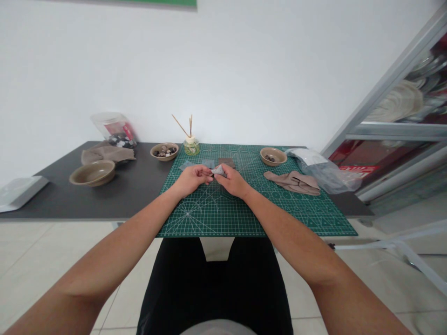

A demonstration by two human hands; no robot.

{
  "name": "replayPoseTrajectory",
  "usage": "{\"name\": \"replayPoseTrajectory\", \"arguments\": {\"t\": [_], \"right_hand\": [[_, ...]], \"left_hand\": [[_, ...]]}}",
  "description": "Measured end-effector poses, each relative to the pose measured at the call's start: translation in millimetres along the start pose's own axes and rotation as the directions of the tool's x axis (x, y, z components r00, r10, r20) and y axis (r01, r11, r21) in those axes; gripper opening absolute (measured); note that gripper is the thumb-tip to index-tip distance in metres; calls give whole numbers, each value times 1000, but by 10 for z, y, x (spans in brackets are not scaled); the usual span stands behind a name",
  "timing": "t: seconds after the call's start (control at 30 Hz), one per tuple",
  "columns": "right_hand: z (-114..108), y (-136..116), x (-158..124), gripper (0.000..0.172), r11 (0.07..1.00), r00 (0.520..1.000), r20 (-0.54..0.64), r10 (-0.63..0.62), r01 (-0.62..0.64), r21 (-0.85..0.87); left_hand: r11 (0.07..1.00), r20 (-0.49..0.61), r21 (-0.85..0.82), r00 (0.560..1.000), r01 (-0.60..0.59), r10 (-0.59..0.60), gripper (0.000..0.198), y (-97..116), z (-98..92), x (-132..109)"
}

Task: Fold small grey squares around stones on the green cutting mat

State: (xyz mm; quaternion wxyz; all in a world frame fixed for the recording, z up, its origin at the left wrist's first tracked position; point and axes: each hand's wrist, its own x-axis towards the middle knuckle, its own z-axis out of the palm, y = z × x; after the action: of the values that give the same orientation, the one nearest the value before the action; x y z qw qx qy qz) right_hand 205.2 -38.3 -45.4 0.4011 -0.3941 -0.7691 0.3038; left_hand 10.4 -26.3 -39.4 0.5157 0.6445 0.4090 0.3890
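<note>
Both my hands meet over the far middle of a green cutting mat [209, 214]. My left hand [191, 179] and my right hand [233, 181] are closed, pinching a small grey fabric piece [219, 170] between their fingertips. Just behind them three small fabric squares lie in a row: light grey [186, 164], grey [208, 163] and brown [226, 161]. A small bowl [273, 156] holding a few dark bits stands on the mat to the right. Folded beige cloth [293, 181] lies right of my right hand.
A reed diffuser bottle [191, 145] and a bowl of pebbles [164, 151] stand at the back. An empty tan bowl [92, 172], beige cloth [104, 153] and a tipped plastic jar [115, 128] sit left. Plastic bags [324, 172] lie right. A white tray [19, 190] is far left.
</note>
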Motion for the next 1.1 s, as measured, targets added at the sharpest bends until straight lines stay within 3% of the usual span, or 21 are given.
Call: {"name": "replayPoseTrajectory", "arguments": {"t": [0.2, 0.53, 1.1], "right_hand": [[-17, -18, 7, 19, 997, 996, -73, 46, -50, -52], [-37, 8, 2, 27, 995, 995, -12, 99, -99, 19], [-75, -85, -26, 22, 994, 989, -140, 43, -56, -96]], "left_hand": [[1000, -6, 23, 1000, -5, 5, 36, -14, -10, 0], [1000, 18, 12, 1000, -11, 10, 34, -24, -4, 0], [999, -11, -13, 999, -39, 39, 35, -7, -10, -14]]}}
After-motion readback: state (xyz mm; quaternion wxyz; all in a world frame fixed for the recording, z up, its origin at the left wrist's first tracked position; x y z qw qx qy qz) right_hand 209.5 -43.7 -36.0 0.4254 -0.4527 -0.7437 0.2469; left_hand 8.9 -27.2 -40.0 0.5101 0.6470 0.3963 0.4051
